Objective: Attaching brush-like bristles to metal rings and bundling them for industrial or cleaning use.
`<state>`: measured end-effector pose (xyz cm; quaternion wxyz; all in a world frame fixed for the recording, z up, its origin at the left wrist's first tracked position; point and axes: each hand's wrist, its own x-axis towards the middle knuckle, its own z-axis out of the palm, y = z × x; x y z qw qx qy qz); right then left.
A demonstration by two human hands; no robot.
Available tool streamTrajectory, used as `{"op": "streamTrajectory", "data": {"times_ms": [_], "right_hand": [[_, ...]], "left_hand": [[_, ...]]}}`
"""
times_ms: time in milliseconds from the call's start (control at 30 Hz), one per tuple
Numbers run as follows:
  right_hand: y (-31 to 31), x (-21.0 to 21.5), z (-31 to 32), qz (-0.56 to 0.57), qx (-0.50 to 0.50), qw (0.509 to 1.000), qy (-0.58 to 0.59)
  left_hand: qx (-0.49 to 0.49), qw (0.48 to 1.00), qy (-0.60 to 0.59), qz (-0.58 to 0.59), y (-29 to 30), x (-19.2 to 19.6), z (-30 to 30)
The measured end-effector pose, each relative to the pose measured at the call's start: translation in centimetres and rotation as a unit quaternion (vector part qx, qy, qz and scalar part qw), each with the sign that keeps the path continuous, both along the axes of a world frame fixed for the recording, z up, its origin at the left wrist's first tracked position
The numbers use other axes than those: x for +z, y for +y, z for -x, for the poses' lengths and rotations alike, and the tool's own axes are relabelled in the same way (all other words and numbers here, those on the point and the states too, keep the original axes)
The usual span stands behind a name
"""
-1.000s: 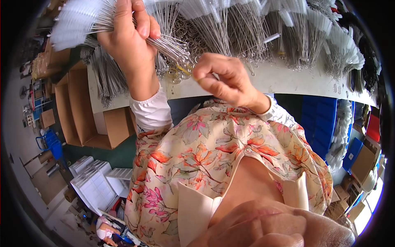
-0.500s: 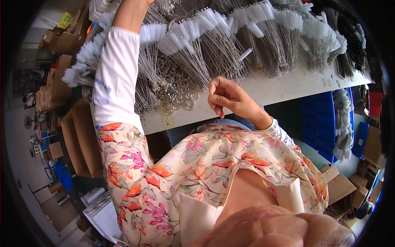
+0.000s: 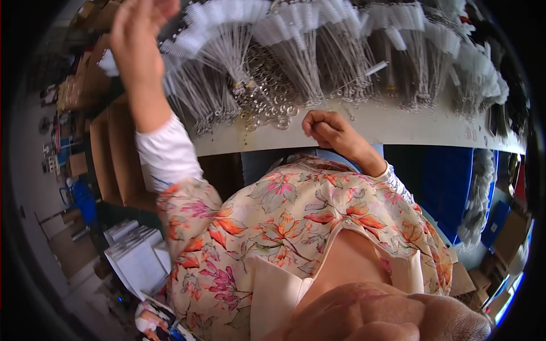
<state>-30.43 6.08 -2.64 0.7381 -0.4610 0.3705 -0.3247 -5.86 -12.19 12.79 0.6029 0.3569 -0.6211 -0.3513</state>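
My left hand (image 3: 138,42) is raised at the upper left, beside the bundles of brushes. Motion smears its fingers, and the top edge cuts some off. Over the table's near edge, my right hand (image 3: 333,133) is curled into a loose fist; whatever it may hold is hidden. Left of that hand lies a pile of small metal rings (image 3: 281,116). Bundles of wire-handled brushes with white bristles (image 3: 296,54) fan out behind the rings, handles toward me. One loose brush (image 3: 375,69) lies across the handles of a bundle.
The white table (image 3: 398,128) runs across in front of me. Open cardboard boxes (image 3: 122,153) stand at its left. Under the right side is a blue crate (image 3: 449,187), with more white brushes (image 3: 480,193) beside it. Dark bristly items (image 3: 515,74) lie at the far right.
My left hand has come back from beyond the top edge and swung left, its elbow bending. My right hand's fingers have curled in tighter. The whole view has shifted.
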Motion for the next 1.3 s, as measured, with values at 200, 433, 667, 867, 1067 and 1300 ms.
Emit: {"op": "streamTrajectory", "data": {"times_ms": [200,433,667,867,1067,1300], "right_hand": [[-0.7,0.2,-2.0,-0.051,-0.032,0.998,-0.021],[-0.3,0.6,-2.4,-0.085,0.001,0.996,-0.042],[0.0,0.2,-1.7,-0.108,-0.032,0.993,-0.039],[-2.5,0.4,-2.2,0.113,-0.017,0.988,0.108],[-11.0,0.1,-5.0,0.531,-0.104,0.736,0.406],[-13.8,-0.6,-4.3,0.459,-0.109,0.697,0.541]], "left_hand": [[0.19,0.886,-0.408,-0.115,7.0,-12.1,-0.1],[0.285,0.875,-0.39,-0.018,6.7,-14.9,4.0],[0.265,0.864,-0.416,-0.098,6.2,-12.9,1.9],[0.201,0.849,-0.457,-0.169,5.6,-9.0,0.4],[0.087,0.896,-0.383,-0.208,5.8,-8.0,2.2],[0.001,0.982,0.017,-0.188,5.7,-7.2,-2.2]]}}
